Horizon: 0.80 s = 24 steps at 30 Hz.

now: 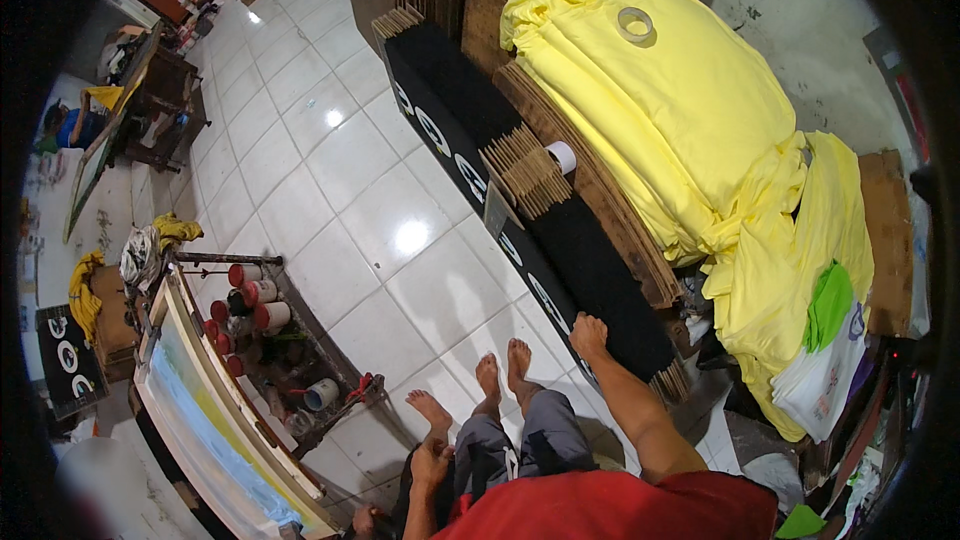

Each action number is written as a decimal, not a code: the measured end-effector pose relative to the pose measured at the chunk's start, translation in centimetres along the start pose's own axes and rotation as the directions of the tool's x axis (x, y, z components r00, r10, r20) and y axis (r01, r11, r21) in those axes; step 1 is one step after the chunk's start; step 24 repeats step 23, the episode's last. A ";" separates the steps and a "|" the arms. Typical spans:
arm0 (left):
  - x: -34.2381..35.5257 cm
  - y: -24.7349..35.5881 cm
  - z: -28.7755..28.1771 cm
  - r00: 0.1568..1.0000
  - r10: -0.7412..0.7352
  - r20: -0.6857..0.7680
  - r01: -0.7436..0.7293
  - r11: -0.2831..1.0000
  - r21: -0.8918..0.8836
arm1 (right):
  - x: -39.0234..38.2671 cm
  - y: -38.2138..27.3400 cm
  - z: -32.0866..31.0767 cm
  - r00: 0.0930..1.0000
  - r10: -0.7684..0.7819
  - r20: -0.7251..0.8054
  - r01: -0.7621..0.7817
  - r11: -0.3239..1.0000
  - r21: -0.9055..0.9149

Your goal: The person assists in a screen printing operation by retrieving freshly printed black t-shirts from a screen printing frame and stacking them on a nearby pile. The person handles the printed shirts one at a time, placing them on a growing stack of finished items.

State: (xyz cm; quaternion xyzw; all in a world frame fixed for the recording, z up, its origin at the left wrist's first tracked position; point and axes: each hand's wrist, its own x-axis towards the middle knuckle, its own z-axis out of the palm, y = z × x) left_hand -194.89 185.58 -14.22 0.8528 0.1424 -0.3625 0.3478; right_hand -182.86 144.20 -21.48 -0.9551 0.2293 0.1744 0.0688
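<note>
Starting at the left, a long printing frame (215,410) leans beside red-capped jars (250,295). The left hand (432,462) rests on the person's knee, fingers loosely together, holding nothing. Farther right, the right hand (588,333) lies flat, fingers spread, on the edge of the black printed stack (560,240), which rests on cardboard sheets. Beyond it the yellow shirts (650,90) sit heaped. Judging by this, the black stack looks untouched, with nothing lifted yet.
</note>
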 end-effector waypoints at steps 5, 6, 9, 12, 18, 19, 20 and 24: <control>0.2 1.5 -0.2 0.999 0.050 -0.014 -0.049 0.998 0.030 | -0.1 -0.5 -2.1 0.998 0.054 0.037 -0.053 0.998 -0.027; 0.3 1.8 -0.3 0.999 0.049 -0.013 -0.048 0.998 0.045 | -0.5 -0.7 -3.1 0.999 0.038 0.014 -0.038 0.999 -0.014; 1.0 2.4 -0.8 0.998 0.056 -0.027 -0.054 0.996 0.066 | -1.5 -1.5 -7.0 1.000 0.028 -0.007 -0.028 1.000 0.000; 2.7 3.1 -1.9 0.997 0.068 -0.027 -0.068 0.998 -0.006 | -2.3 -3.1 -10.1 1.000 0.001 -0.026 0.000 0.999 0.037; 8.6 4.9 -6.4 0.996 -0.004 -0.086 0.000 0.999 -0.046 | -0.5 -10.3 -10.2 0.983 -0.147 0.112 0.145 0.989 0.026; 10.2 5.3 -6.9 0.996 -0.058 -0.066 0.052 0.995 -0.087 | 0.5 -11.7 -9.9 0.952 -0.211 0.223 0.206 0.978 0.044; 12.0 5.8 -7.0 0.992 -0.120 -0.047 0.114 0.987 -0.117 | 1.7 -13.4 -9.0 0.935 -0.240 0.261 0.233 0.971 0.058; 19.0 6.7 -8.5 0.963 -0.263 -0.052 0.236 0.925 -0.298 | 5.9 -18.9 -7.4 0.832 -0.408 0.375 0.393 0.912 0.120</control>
